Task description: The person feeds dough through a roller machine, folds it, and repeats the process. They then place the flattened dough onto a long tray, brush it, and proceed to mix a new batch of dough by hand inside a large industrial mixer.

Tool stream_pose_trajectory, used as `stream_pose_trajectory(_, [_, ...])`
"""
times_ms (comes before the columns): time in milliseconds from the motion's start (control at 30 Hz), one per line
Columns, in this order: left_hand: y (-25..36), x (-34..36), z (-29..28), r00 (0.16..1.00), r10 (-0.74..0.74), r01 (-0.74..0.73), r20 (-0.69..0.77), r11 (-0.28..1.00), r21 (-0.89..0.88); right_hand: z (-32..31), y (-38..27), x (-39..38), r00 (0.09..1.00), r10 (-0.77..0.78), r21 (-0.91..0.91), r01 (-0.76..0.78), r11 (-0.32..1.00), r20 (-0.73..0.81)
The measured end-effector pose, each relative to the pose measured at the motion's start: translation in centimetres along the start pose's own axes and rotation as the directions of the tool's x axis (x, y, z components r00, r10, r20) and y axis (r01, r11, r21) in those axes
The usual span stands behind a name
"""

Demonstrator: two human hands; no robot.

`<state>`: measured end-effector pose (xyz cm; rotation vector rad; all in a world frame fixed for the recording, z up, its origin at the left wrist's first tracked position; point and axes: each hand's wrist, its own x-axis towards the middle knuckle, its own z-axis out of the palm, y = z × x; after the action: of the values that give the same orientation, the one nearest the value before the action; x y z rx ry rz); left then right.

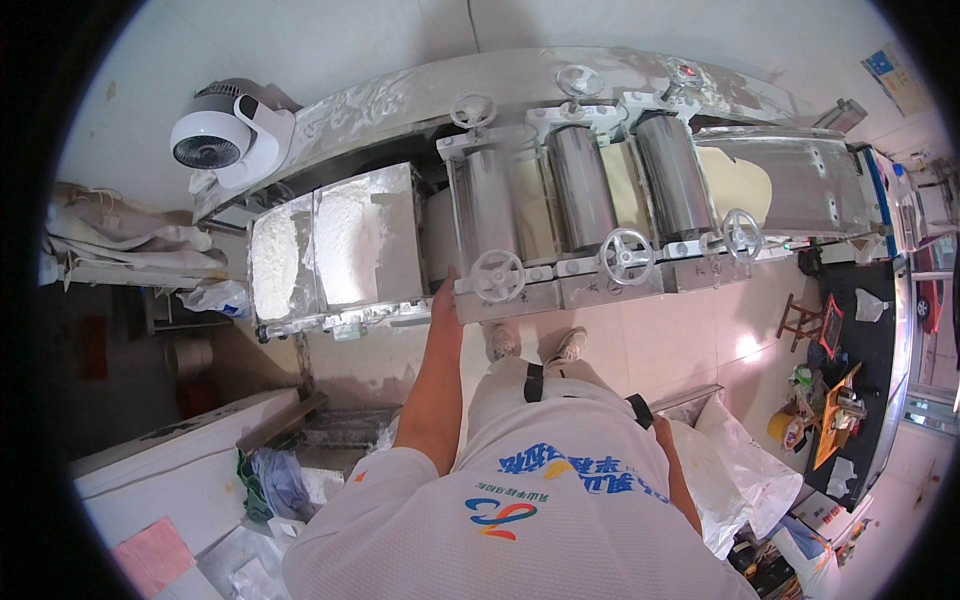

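Note:
A long dough sheeting machine [610, 292] stands in front of me, with three steel rollers across it and spoked handwheels [627, 256] along its near side. A pale sheet of dough [735, 185] runs between the rollers and lies with a rounded end on the right. My left hand [446, 303] is at the machine's near left corner, beside the left roller [490, 205]; its fingers are mostly hidden against the metal. Down at my right hip is my right hand [663, 432], next to a black strap, with its fingers out of clear sight.
White flour lies in a metal tray [400, 235] left of the rollers. Behind it sits a white fan [215, 145]. White sacks [735, 460] are close on my right, near a wooden stool [800, 318] and a black counter [865, 350]. A white chest [190, 450] stands left.

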<state>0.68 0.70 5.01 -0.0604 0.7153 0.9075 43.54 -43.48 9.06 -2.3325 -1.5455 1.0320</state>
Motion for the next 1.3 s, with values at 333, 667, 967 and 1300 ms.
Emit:
stream_pose_trajectory(333, [-0.3,0.9,0.0,0.998,-0.004,0.005,-0.064,1.0,0.02,0.4,0.3,0.0,0.999,0.039,0.002,-0.039,0.999,0.023])
stream_pose_trajectory(667, [-0.5,-0.2,1.3,0.999,0.0,-0.002,-0.05,0.999,-0.05,-1.9,-2.5,0.6,0.99,0.1,-0.089,-0.092,0.992,0.098])
stream_pose_trajectory(967, [-1.1,-0.3,2.0,1.0,0.018,-0.018,-0.007,1.0,0.005,0.4,1.9,-0.2,0.986,-0.163,-0.296,0.149,0.943,-0.025])
stream_pose_trajectory(1300, [0.1,0.6,-1.1,1.0,-0.009,0.009,0.026,1.0,0.014,-0.4,0.0,0.6,0.985,-0.132,-0.44,0.167,0.882,0.11])
